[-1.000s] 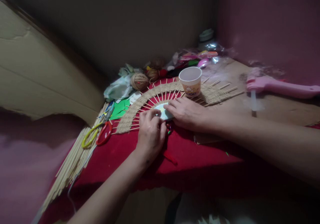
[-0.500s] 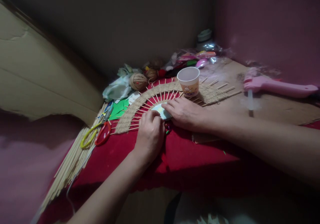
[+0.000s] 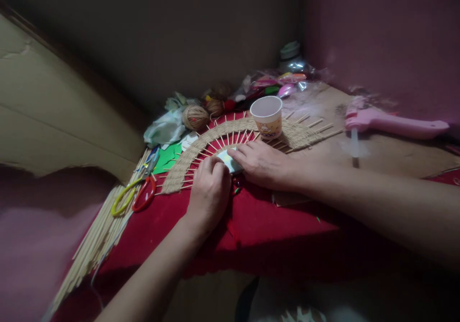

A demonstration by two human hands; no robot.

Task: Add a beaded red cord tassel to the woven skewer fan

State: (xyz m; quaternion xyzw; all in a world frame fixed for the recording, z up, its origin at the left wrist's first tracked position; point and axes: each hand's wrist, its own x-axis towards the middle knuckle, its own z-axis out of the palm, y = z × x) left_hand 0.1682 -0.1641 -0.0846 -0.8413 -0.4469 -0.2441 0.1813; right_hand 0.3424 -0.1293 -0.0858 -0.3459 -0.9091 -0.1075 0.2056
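Observation:
A half-round fan point(image 3: 178, 171) of thin sticks and woven tan cord lies on the red cloth. At its inner centre is a small pale blue patterned piece point(image 3: 227, 158), partly covered by both hands. My left hand point(image 3: 209, 192) is closed at the left edge of this piece, its fingertips hidden. My right hand point(image 3: 264, 165) grips the piece from the right, fingers laid over its top and thumb out of sight. Below, between the hands, shows a dark red bead point(image 3: 236, 181). A paper cup point(image 3: 266, 118) stands on the fan behind my right hand.
Scissors point(image 3: 144, 193) with yellow and red handles lie at left beside a bundle of sticks point(image 3: 95, 233). Behind are green paper point(image 3: 167, 158), a twine ball point(image 3: 195, 118) and a jar point(image 3: 290, 56). A pink glue gun point(image 3: 395, 120) lies on cardboard at right.
The whole view has shifted slightly, so everything appears a little further left. Both hands keep nearly the same hold on the pale blue piece.

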